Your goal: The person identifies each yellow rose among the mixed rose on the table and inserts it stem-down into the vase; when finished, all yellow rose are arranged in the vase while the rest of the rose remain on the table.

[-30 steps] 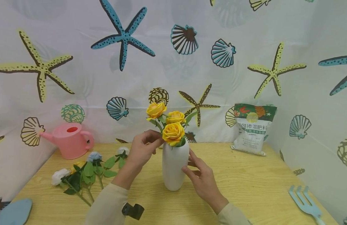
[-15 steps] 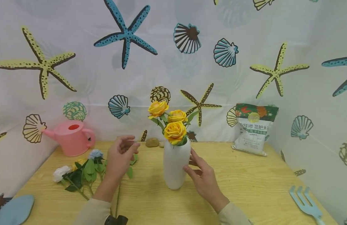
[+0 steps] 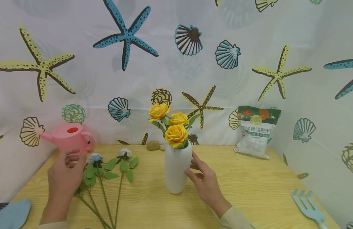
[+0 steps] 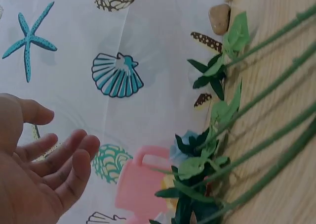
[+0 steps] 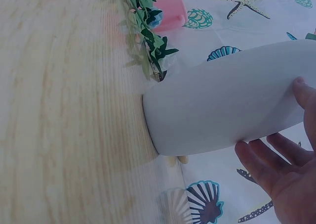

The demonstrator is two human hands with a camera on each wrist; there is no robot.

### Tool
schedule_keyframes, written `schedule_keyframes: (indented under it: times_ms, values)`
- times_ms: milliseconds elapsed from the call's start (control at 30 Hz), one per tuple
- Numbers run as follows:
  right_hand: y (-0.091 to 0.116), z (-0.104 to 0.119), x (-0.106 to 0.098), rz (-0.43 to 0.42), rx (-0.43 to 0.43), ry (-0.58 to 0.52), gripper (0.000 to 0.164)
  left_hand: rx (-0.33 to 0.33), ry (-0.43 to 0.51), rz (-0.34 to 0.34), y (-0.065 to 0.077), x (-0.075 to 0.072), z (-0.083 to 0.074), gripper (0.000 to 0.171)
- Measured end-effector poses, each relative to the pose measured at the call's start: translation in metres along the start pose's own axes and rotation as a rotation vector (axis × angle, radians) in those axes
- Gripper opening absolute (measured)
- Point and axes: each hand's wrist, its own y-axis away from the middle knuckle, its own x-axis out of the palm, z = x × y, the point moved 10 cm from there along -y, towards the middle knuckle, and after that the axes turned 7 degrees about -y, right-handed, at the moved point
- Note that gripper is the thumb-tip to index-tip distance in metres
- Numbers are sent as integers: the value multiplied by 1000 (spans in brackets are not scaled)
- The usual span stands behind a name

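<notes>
A white vase (image 3: 178, 171) stands upright on the table with several yellow roses (image 3: 176, 135) in its mouth. My right hand (image 3: 206, 184) holds the vase's right side, thumb at the front and fingers round behind; the right wrist view shows fingertips on its wall. Over on the left, my left hand (image 3: 65, 175) hovers above the loose flowers, fingers loosely bent and nothing in them. Among these lie a blue rose (image 3: 94, 158) and a white rose (image 3: 125, 153), stems pointing toward me. My left hand hides the other flower heads there in the head view.
Behind the left hand stands a pink watering can (image 3: 68, 140). Small stones (image 3: 153, 145) lie at the table's back edge. A fertilizer bag (image 3: 257, 133) leans at the back right, a blue hand fork (image 3: 309, 208) lies front right, and a blue shovel blade (image 3: 13, 214) front left.
My left hand has drawn away from the yellow roses and swung left over the loose flowers. My right hand has stayed on the vase, which has not moved.
</notes>
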Motion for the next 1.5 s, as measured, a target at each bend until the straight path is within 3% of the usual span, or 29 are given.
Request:
schedule_keyframes:
  times_ms: [100, 167, 367, 633, 900, 1033, 1133, 1333, 1500]
  values:
    - [-1, 1, -1, -4, -9, 5, 67, -67, -168, 41, -5, -7, 23, 52]
    - [-1, 2, -2, -7, -11, 5, 67, -91, -257, 109, -7, -7, 35, 59]
    - [0, -1, 0, 1, 11, -1, 67, -90, -369, 405, -4, 20, 56, 76]
    - [1, -3, 2, -3, 13, -7, 67, -36, -431, 496, 5, 44, 63, 84]
    - [1, -6, 2, -1, 36, -3, 67, -25, -457, 506, 4, 61, 75, 92]
    - [1, -6, 2, 0, 35, -6, 67, -2, -450, 468, 3, 63, 73, 91]
    - [1, -4, 1, -2, 28, -9, 67, 14, -412, 423, 2, 58, 68, 88]
    - [0, -2, 0, -6, 4, 3, 67, -36, -298, 356, 0, 40, 54, 87]
    - [0, -2, 0, 1, -1, -1, 66, -6, -223, 207, 2, 14, 17, 82]
